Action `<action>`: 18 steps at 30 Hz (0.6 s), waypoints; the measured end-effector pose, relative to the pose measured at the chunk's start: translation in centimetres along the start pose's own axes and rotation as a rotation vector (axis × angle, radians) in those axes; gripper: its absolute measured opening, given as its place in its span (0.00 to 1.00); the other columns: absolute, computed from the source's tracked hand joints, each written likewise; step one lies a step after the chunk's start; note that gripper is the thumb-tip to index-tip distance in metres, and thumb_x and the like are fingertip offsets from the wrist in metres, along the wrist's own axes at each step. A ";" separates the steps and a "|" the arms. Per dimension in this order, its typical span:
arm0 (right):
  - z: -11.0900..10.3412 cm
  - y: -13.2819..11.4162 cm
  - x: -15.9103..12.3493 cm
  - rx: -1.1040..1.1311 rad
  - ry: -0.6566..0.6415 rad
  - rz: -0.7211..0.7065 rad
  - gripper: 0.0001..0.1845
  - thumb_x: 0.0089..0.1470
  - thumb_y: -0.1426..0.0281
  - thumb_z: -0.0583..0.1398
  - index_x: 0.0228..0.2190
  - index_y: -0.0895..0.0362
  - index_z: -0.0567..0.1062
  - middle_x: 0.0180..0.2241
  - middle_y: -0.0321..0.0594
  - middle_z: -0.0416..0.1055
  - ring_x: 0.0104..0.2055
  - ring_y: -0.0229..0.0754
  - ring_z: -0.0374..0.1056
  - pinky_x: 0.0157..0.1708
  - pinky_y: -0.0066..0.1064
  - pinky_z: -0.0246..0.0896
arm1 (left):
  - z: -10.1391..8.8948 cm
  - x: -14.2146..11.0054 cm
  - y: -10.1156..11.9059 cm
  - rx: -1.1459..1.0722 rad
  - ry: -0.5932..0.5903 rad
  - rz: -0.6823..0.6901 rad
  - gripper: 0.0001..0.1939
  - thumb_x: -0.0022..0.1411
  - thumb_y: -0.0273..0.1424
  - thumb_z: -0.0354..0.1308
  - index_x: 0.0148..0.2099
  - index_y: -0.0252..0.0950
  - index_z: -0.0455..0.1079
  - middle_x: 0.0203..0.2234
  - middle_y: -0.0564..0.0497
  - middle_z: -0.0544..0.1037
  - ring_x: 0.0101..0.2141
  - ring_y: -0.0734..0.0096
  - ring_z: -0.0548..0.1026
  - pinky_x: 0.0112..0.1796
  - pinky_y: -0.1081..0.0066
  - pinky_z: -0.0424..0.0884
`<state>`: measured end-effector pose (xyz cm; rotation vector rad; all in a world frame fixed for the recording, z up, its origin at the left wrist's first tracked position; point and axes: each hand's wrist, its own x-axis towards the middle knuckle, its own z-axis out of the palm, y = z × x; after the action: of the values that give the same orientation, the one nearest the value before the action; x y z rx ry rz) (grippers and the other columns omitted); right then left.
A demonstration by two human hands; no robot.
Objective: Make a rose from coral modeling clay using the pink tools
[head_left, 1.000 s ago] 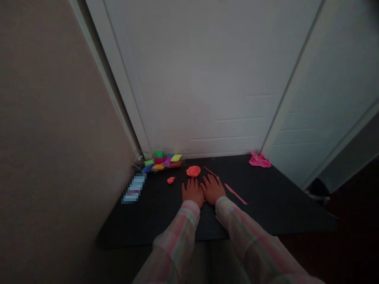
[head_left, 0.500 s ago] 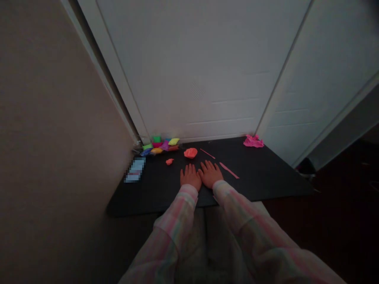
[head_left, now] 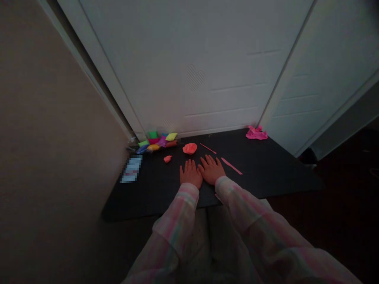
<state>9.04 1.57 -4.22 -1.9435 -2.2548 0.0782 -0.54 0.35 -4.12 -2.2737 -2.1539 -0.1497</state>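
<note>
My left hand [head_left: 191, 174] lies flat, palm down, on the black tabletop [head_left: 154, 193], its fingers apart. Beside it my right hand [head_left: 212, 169] rests the same way, thumb close to the left hand. Neither holds anything. Just beyond my fingertips sits an orange-pink lump of modelling clay [head_left: 190, 148] with a ridged, shallow shape. A smaller lump of the same clay [head_left: 167, 159] lies to the left of my left hand. To the right of my right hand is a pink plastic knife [head_left: 232, 166], and a thin pink stick tool [head_left: 208, 148] lies behind it.
Several colourful clay packets [head_left: 154, 142] are piled at the back left. A blurred pale flat rectangle [head_left: 131, 169] lies near the left edge. Crumpled bright pink material [head_left: 256, 133] stands at the back right. A white panel [head_left: 166, 71] rises behind the table, with a wall [head_left: 59, 150] on the left.
The camera view has shifted and tilted slightly. Both hands stay flat on the table, and the clay, tools and packets keep their places.
</note>
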 end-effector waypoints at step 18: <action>-0.1 0.3 2.6 -0.002 0.012 -0.001 0.27 0.52 0.60 0.38 0.51 0.57 0.54 0.54 0.45 0.46 0.55 0.42 0.40 0.50 0.39 0.29 | 0.0 3.0 -0.2 -0.022 0.020 -0.027 0.24 0.57 0.35 0.30 0.55 0.36 0.48 0.54 0.47 0.52 0.53 0.65 0.48 0.50 0.57 0.44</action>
<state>9.04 4.14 -3.90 -1.9391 -2.2493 0.0641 -0.58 3.33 -3.95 -2.2457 -2.1845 -0.1963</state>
